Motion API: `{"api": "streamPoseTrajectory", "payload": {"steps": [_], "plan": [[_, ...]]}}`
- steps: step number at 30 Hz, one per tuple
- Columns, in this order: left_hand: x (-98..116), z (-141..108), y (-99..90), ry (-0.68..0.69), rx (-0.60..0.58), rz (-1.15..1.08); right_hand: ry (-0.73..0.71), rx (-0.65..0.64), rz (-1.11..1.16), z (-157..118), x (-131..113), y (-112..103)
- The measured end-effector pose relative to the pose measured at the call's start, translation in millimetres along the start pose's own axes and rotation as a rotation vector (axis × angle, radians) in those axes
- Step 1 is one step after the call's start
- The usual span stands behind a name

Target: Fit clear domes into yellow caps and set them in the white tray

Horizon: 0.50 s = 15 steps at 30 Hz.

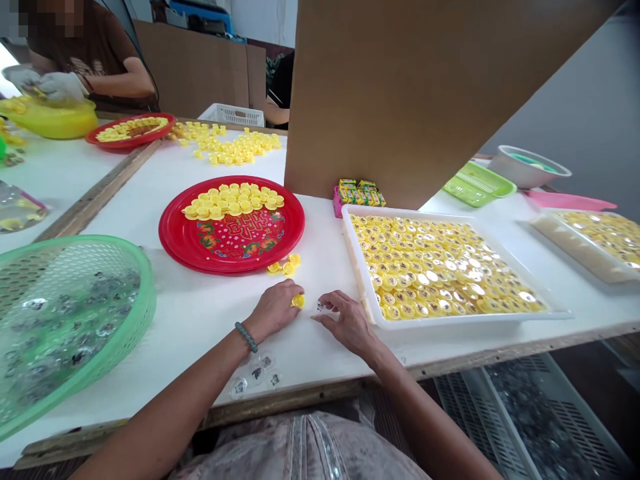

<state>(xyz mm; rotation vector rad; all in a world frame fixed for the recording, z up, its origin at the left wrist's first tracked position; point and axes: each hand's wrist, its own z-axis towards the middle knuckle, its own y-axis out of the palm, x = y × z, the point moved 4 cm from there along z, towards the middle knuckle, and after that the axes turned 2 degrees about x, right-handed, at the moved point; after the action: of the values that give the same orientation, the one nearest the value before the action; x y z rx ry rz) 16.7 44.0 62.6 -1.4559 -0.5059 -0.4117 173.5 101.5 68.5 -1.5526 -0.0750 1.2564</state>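
White tabletop point(320, 360); left hand point(274, 308) pinching yellow cup point(299, 301), right hand point(346, 323) apparently pinching clear disc point(321, 307).

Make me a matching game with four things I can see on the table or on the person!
1. big round green basket
2. red plate with flowers
3. white tray nearest the hands
4. beaded bracelet

A. full of rows of yellow pieces
B. around the left wrist
C. holding see-through round pieces
D. yellow pieces on its far part, bare at the near part

Right pairs: 1-C, 2-D, 3-A, 4-B
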Motion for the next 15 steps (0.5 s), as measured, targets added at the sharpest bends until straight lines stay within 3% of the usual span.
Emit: {"api": "streamPoseTrajectory", "payload": {"steps": [3,9,15], "plan": [[1,-10,0.5,0.058,-0.033,-0.133,-0.053,-0.065,-0.026,4,-4,0],[-12,-18,13.9,-0.077,0.01,-0.415,-0.172,-0.173,-0.071,20,-14,7],[-18,-17,22.1,-0.144,0.027,-0.675,-0.155,-0.24,-0.113,23,-15,16]]}}
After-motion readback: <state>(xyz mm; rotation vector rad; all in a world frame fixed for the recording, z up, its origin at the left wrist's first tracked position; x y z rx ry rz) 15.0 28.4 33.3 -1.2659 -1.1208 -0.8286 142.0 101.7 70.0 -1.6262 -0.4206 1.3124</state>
